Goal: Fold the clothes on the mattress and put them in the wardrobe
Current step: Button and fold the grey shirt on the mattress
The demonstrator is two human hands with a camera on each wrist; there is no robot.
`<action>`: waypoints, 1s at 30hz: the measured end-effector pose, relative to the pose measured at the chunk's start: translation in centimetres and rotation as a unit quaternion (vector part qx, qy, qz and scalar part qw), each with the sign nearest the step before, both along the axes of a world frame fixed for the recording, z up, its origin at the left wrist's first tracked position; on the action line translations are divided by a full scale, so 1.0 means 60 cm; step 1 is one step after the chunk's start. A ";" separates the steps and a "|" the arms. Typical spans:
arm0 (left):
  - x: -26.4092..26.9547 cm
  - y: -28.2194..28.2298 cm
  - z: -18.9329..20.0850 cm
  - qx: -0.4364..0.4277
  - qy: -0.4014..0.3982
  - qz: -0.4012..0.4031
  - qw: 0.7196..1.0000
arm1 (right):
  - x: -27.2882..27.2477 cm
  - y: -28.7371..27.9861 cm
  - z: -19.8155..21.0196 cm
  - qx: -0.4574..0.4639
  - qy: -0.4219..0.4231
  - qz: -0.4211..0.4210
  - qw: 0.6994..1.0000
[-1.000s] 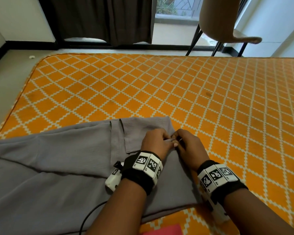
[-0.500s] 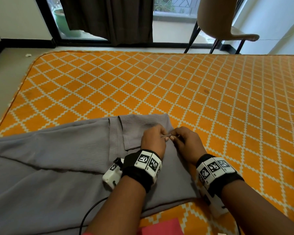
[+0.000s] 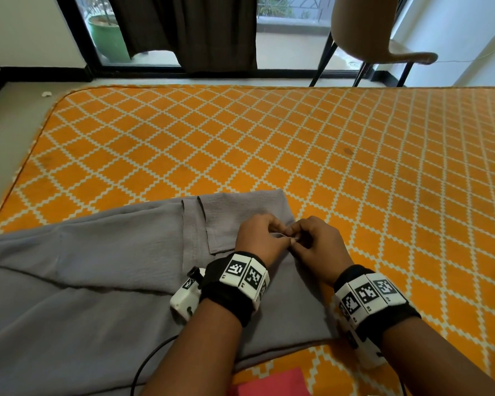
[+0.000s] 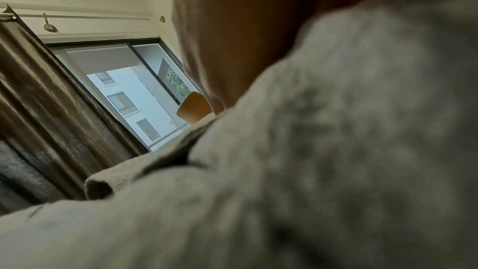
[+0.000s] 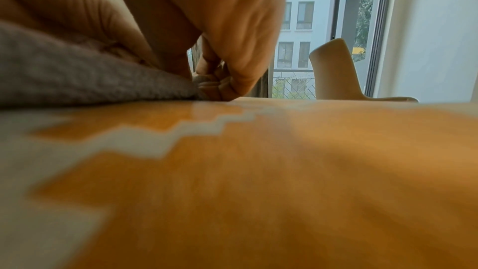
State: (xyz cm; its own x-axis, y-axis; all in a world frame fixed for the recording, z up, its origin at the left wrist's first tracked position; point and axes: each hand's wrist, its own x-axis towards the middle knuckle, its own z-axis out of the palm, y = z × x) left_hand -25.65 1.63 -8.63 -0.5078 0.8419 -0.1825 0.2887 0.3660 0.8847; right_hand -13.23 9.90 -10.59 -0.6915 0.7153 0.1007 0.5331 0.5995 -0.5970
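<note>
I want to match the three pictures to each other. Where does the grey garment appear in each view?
Head: the grey garment fills the lower left, on the orange mattress, under both hands.
Left wrist: it fills the lower right, blurred.
Right wrist: it lies at the left, its edge at the fingertips.
Shared landmark: the tan chair by the window.

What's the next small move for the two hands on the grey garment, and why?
Probably finish fastening the small pale piece at the garment's edge. Both the left hand and right hand pinch it together on the grey garment, which lies mostly spread and unfolded on the orange mattress, so folding likely waits.
</note>
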 end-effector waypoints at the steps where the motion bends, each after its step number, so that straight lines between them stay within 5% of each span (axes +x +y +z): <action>1: -0.001 0.000 0.003 0.001 0.004 -0.003 1.000 | -0.001 -0.002 -0.001 0.004 -0.003 -0.001 1.000; 15: 0.001 0.000 0.000 -0.031 0.092 -0.018 0.995 | 0.008 -0.006 0.008 -0.040 0.027 0.020 0.999; 30: 0.000 -0.001 0.001 -0.008 0.065 0.012 0.998 | 0.001 0.000 0.007 -0.052 0.035 0.009 0.998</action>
State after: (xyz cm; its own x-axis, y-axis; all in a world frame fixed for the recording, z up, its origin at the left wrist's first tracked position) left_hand -25.65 1.56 -8.57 -0.5473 0.8271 -0.1281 0.3915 0.3882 0.8342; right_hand -13.18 9.93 -10.18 -0.6983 0.7118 0.0758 0.4773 0.5419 -0.6917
